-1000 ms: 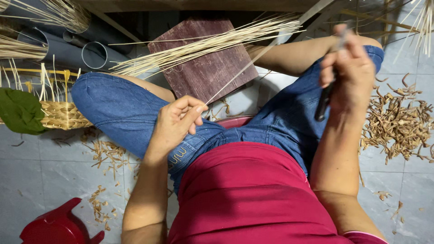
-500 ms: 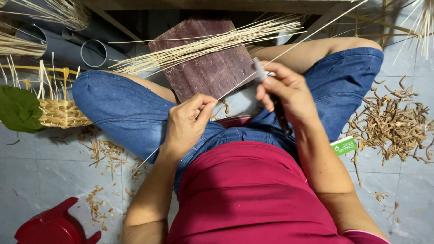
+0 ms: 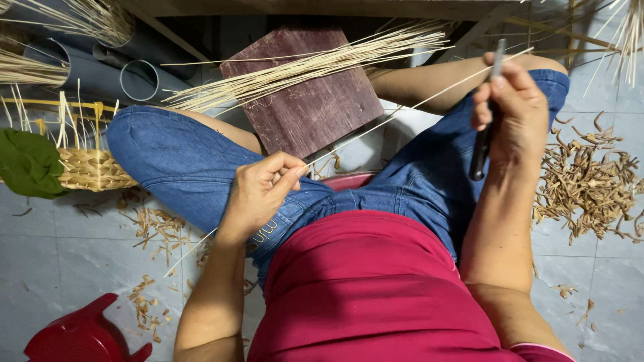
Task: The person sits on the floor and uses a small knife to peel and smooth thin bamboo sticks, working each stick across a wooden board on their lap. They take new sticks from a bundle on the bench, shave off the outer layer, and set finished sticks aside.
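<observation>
My left hand rests on my left thigh and pinches the near end of a long thin pale strip. The strip runs up and to the right across my lap. My right hand is over my right knee, closed on a dark-handled knife held upright, with its blade against the strip's far part. A bundle of similar pale strips lies across a dark red-brown wooden board in front of my knees.
A pile of brown shavings lies on the tiled floor at right, with more shavings at left. A half-woven basket with a green cloth sits at left, grey pipes behind it. A red plastic object is at bottom left.
My right hand drew in toward my left hand half a second ago and has swept back out to the right along the strip with the knife. My left hand stayed on my thigh.
</observation>
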